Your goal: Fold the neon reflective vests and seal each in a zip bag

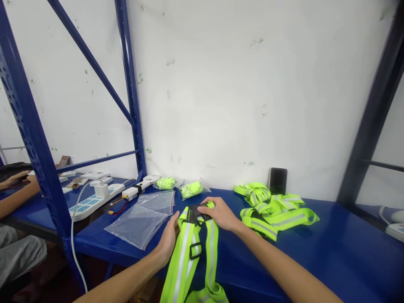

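A fluorescent yellow-green reflective belt with a silver stripe hangs from my hands over the front of the blue table. My left hand closes on the belt's left edge beside its black buckle. From the right, my right hand grips the buckle, thumb on top and fingers curled behind the strap. Lower on the strap sits a black slider. The belt's lower end bunches up at the bottom of the view. Fingertips of both hands are partly hidden behind the belt.
More reflective belts lie loose at right before an upright phone. Clear zip bags lie at left, with bagged belts by the wall. A power strip and blue rack post stand left; another person's hands are beyond.
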Demonstrator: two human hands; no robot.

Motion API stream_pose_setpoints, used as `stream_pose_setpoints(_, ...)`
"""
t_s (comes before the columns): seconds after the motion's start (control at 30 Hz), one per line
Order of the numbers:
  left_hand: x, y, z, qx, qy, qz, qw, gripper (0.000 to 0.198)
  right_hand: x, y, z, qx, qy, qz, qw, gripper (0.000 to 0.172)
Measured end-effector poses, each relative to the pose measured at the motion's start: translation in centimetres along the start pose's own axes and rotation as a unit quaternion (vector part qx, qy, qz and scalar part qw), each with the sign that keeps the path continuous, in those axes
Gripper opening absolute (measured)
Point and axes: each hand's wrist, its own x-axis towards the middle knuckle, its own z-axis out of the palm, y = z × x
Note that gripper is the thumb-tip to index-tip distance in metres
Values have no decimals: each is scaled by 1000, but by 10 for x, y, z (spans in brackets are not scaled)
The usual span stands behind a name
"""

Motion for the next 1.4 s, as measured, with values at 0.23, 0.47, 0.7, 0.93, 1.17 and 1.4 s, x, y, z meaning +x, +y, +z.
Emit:
stream_pose_setpoints(0.23,35,-6,-6,183,-21,151,971,37,22,35,-2,-62,49,22,997,36)
stream_pose_setpoints(0.47,75,-12,-6,159,40,254,953,42,22,45,9,257,-7,130,958,40)
stream_pose_setpoints(0.7,69,-9,-6,73,108,232,964,46,14,64,26,330,13,143,933,36)
stream_pose_setpoints(0.93,67,-12,-3,126,55,220,966,42,10,64,27,328,42,67,941,42)
stream_pose_setpoints(1.17,69,-18,-1,91,10,249,964,39,8,53,32,343,113,55,931,47)
stream_pose_setpoints(1.4,81,-10,14,10,-6,156,988,41,11,62,39,377,97,144,910,38)
